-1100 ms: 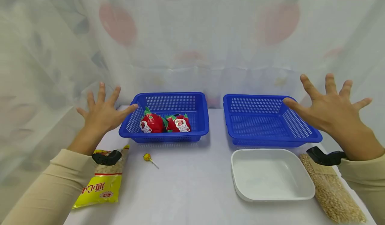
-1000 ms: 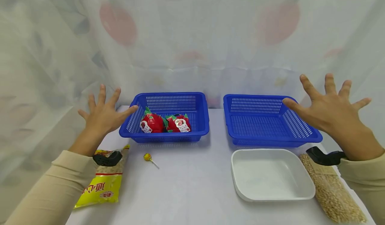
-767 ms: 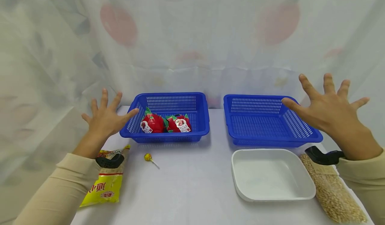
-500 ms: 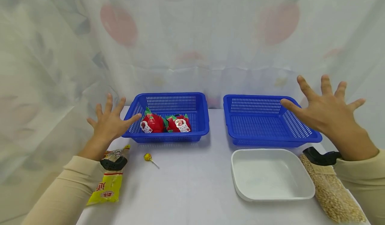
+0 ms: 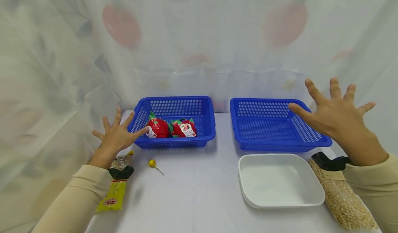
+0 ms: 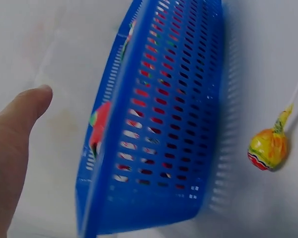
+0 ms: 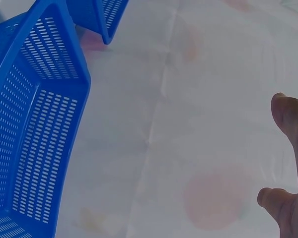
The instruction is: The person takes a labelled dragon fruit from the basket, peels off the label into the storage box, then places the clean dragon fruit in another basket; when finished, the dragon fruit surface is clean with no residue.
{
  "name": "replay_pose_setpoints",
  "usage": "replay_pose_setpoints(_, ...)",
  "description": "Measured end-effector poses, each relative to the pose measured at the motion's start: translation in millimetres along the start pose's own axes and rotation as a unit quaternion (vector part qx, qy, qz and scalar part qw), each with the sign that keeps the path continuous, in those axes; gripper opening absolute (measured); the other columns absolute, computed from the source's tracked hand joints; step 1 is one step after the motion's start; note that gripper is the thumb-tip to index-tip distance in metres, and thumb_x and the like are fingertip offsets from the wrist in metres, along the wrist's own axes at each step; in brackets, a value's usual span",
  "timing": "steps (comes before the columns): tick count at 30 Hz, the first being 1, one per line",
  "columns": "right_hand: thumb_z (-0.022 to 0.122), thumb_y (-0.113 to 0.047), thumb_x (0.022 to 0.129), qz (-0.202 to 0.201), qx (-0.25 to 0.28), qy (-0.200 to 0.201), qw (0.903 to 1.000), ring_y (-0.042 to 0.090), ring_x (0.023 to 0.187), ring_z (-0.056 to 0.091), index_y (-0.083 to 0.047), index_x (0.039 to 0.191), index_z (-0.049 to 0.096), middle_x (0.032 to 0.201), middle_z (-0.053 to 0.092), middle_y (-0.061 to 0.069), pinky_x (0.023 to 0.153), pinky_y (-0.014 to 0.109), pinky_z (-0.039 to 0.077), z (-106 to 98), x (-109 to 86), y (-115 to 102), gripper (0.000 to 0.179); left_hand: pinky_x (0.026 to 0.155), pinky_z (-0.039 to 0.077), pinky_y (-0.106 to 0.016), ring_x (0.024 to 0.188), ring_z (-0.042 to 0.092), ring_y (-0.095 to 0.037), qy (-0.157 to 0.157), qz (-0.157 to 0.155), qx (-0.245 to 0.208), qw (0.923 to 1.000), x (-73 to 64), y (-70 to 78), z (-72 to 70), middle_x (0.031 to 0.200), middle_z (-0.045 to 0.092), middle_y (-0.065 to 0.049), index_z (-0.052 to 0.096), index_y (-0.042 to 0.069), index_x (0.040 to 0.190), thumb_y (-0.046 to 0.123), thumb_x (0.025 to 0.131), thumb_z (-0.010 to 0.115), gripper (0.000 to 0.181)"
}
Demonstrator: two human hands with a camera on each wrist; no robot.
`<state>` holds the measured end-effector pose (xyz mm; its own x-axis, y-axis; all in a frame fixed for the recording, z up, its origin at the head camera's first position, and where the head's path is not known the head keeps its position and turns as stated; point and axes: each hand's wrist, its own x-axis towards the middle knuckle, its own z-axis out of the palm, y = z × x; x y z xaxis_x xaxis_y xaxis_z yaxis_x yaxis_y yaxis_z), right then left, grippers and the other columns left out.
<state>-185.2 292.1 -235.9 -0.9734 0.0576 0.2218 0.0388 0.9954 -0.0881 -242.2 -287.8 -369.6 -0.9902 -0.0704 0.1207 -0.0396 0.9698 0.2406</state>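
Note:
My left hand [image 5: 117, 136], fingers spread and holding nothing, hovers by the left end of a blue plastic basket [image 5: 174, 143]. Two red dragon fruits with green tips and white labels, one [image 5: 159, 127] left and one [image 5: 183, 127] right, lie in that basket. In the head view the left thumb overlaps the left fruit's label. A lollipop [image 6: 268, 148] in a yellow wrapper rests on the table in front of the basket. My right hand [image 5: 337, 117], also spread wide and holding nothing, is raised beside the right end of a second blue basket [image 5: 280, 145] with nothing inside.
A white rectangular tub [image 5: 281, 205] stands in front of the right basket. Right of it lies a clear bag of pale grains [image 5: 348, 205]. A yellow printed bag [image 5: 113, 196] lies partly hidden under the left forearm. A patterned white curtain [image 5: 199, 36] hangs behind.
My left hand has moved down and to the right, toward the left basket, its thumb now over a dragon fruit. My right hand has drifted slightly left. The objects stay where they were.

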Motion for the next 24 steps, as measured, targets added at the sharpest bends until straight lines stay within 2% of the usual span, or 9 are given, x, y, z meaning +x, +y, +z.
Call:
replay_pose_setpoints(4,0.031,-0.078,0.085,-0.005,-0.003,-0.005,1.0000,0.064,0.123,-0.024,-0.031,0.154,-0.005,0.148,-0.019,0.034,0.073,0.085,-0.013,1.9,0.6,-0.6,0.091,0.073,-0.021,-0.081,0.127,-0.035,-0.052,-0.031,-0.008,-0.003,0.9995,1.2,-5.8,8.8,0.156,-0.019,-0.018,0.013,0.024,0.156,0.084,0.078,0.037,0.101)
replay_pose_setpoints(7,0.030,-0.078,0.086,-0.010,-0.005,-0.008,0.9999,0.064,0.123,-0.025,-0.032,0.154,-0.005,0.148,-0.018,0.035,0.072,0.085,-0.013,3.5,1.1,-1.4,0.090,0.072,-0.021,-0.081,0.127,-0.034,-0.053,-0.040,-0.012,-0.009,0.9991,1.7,-9.9,14.9,0.156,-0.016,-0.021,0.014,0.022,0.156,0.083,0.079,0.037,0.101)
replay_pose_setpoints(14,0.030,-0.078,0.086,-0.017,-0.006,-0.016,0.9997,0.063,0.123,-0.026,-0.033,0.154,-0.004,0.149,-0.019,0.034,0.072,0.084,-0.015,6.6,2.2,-5.9,0.088,0.074,-0.021,-0.080,0.130,-0.024,-0.058,-0.054,-0.021,-0.014,0.9982,1.9,-18.8,27.5,0.156,-0.013,-0.024,0.015,0.017,0.155,0.083,0.079,0.037,0.103)
replay_pose_setpoints(20,0.030,-0.077,0.087,-0.028,-0.005,-0.019,0.9994,0.062,0.123,-0.027,-0.036,0.154,-0.004,0.149,-0.018,0.034,0.071,0.084,-0.017,7.8,2.3,-9.6,0.085,0.080,-0.018,-0.081,0.131,-0.017,-0.059,-0.057,-0.020,-0.023,0.9979,3.6,-23.7,36.3,0.156,-0.007,-0.024,0.020,0.011,0.154,0.083,0.079,0.037,0.105)
replay_pose_setpoints(24,0.030,-0.077,0.087,-0.032,-0.002,-0.017,0.9993,0.061,0.124,-0.027,-0.035,0.154,-0.004,0.149,-0.017,0.035,0.071,0.084,-0.017,8.1,2.1,-10.3,0.085,0.087,-0.009,-0.082,0.134,-0.010,-0.057,-0.058,-0.015,-0.039,0.9974,6.1,-25.3,41.9,0.157,-0.002,-0.023,0.021,0.008,0.153,0.083,0.079,0.037,0.106)
